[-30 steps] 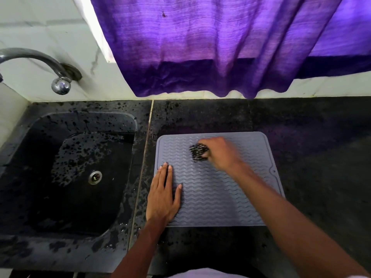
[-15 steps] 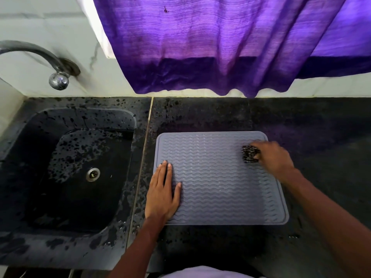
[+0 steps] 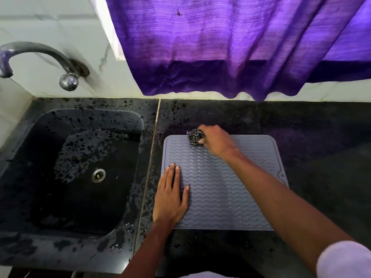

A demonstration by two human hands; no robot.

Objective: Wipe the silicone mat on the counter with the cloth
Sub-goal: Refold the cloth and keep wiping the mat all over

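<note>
Grey mat [image 3: 220, 183] lies flat on the black counter [image 3: 311, 147], just right of the sink [image 3: 80, 167]. Left hand [image 3: 170, 197] at the mat's 8 o'clock corner, palm down, fingers spread flat and pressing. Right hand [image 3: 215, 140] at the mat's 12 o'clock edge, fingers closed around a bunched checked cloth [image 3: 195, 137] touching the mat. Purple curtain [image 3: 230, 47] hangs at 12 o'clock.

At the left of the frame I see a black sink [image 3: 28, 177], speckled with wet spots, with a metal drain [image 3: 98, 175] in its floor. A curved metal tap [image 3: 40, 57] sticks out of the pale wall [image 3: 50, 17] at upper left. A purple curtain [image 3: 230, 47] hangs across the top right.
</note>
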